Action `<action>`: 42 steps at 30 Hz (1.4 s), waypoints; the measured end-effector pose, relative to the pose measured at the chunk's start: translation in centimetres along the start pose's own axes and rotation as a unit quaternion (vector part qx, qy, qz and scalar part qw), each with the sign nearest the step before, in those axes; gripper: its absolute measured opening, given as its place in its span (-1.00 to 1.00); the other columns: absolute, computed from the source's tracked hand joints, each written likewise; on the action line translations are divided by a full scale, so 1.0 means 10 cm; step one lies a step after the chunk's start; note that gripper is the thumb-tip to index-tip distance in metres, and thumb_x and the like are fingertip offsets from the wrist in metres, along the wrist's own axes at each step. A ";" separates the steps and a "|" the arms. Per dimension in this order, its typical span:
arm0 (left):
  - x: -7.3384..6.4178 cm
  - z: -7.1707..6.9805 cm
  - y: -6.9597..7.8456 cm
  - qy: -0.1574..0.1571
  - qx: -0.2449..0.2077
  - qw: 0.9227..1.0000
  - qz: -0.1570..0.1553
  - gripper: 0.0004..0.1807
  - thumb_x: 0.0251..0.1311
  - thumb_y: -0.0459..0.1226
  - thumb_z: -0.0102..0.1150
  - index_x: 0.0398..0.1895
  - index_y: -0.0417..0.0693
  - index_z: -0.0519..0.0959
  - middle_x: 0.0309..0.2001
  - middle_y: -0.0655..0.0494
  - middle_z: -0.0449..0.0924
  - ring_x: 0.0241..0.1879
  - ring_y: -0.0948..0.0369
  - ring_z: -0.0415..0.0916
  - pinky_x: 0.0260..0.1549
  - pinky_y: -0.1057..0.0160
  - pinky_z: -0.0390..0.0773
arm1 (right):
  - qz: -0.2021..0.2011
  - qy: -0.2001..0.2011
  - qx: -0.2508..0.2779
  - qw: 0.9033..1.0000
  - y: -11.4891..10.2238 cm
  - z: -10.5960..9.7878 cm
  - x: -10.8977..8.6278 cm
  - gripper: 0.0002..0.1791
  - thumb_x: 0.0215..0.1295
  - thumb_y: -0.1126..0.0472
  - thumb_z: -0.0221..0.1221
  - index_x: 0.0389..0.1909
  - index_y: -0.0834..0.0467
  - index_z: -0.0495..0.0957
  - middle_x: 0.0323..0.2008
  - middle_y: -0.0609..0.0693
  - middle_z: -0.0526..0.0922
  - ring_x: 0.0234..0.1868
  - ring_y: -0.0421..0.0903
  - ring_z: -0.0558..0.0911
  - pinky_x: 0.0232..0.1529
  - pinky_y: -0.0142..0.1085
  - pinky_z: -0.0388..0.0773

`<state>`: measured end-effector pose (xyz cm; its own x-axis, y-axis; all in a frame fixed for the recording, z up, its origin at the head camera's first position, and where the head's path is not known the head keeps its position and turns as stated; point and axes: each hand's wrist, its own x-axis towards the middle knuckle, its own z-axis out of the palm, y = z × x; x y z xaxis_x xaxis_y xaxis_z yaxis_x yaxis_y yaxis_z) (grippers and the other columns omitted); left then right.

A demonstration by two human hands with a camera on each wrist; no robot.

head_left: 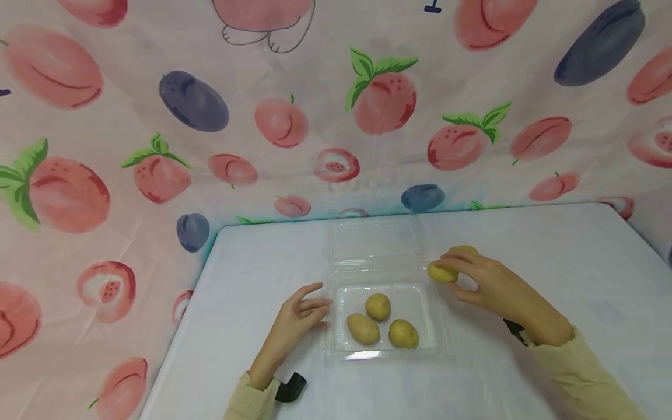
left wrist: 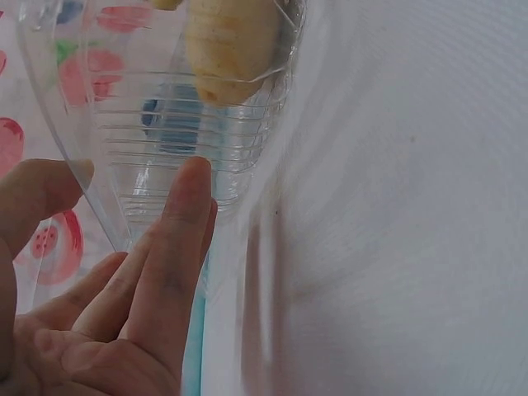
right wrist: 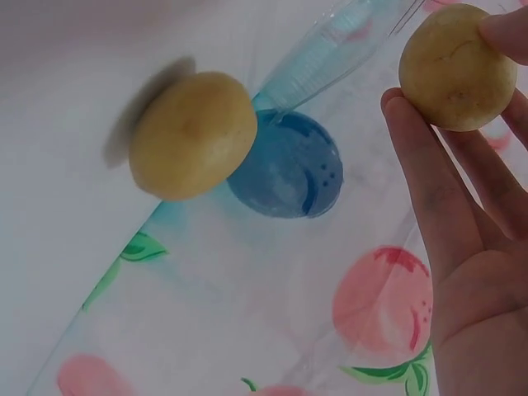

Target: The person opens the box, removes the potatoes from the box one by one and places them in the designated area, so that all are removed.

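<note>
A clear plastic clamshell box (head_left: 436, 344) lies with its lid (head_left: 375, 242) folded back, and three potatoes (head_left: 378, 307) rest in its base. My left hand (head_left: 299, 315) is at the box's left side, fingers extended along the wall; in the left wrist view its fingers (left wrist: 169, 272) lie against the ribbed side. My right hand (head_left: 485, 283) pinches a potato (right wrist: 459, 68) between thumb and fingers, above the table to the right of the box. Just beyond it another potato (right wrist: 194, 136) sits on the table, partly hidden by the hand in the head view.
The box stands on a white table (head_left: 252, 262). Behind and to the left hangs a fruit-printed cloth (head_left: 310, 70) along the table's edge. A dark strap piece (head_left: 291, 387) shows at the left wrist, and another (head_left: 515, 330) at the right.
</note>
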<state>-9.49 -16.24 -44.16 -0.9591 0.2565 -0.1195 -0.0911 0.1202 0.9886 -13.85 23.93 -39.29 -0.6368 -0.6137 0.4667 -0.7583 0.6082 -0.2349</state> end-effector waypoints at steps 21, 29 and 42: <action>-0.01 0.01 0.00 0.006 0.001 1.000 -0.007 -0.35 0.31 -0.29 0.27 0.44 -0.11 0.28 0.13 -0.30 0.58 0.10 -0.12 0.59 -0.13 0.24 0.71 | 0.008 0.033 -0.003 0.999 0.21 -0.02 -0.19 -0.34 0.39 -0.29 -0.17 0.07 0.15 0.57 0.04 0.08 0.64 -0.07 0.02 0.67 0.13 -0.80 0.21; -0.01 0.02 0.01 0.004 -0.002 1.000 -0.003 -0.34 0.31 -0.28 0.26 0.44 -0.13 0.27 0.13 -0.31 0.57 0.10 -0.14 0.58 -0.13 0.24 0.71 | 0.025 0.008 -0.027 0.999 0.26 -0.03 -0.25 -0.28 -0.28 0.43 0.55 0.06 0.18 0.58 0.00 0.06 0.65 -0.07 0.02 0.68 -0.03 -0.49 0.56; -0.01 0.01 0.02 0.004 0.000 1.000 0.001 -0.35 0.32 -0.30 0.26 0.44 -0.13 0.28 0.13 -0.30 0.58 0.09 -0.13 0.59 -0.14 0.23 0.71 | 0.052 -0.014 -0.027 0.998 0.32 0.02 -0.32 -0.36 -0.24 0.41 0.55 0.00 0.21 0.60 -0.08 0.08 0.65 -0.10 0.05 0.67 -0.17 0.02 0.66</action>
<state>-9.39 -16.10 -44.00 -0.9617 0.2485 -0.1161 -0.0883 0.1204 0.9888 -14.27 27.70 -41.73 -0.7156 -0.5592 0.4187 -0.6801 0.6945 -0.2349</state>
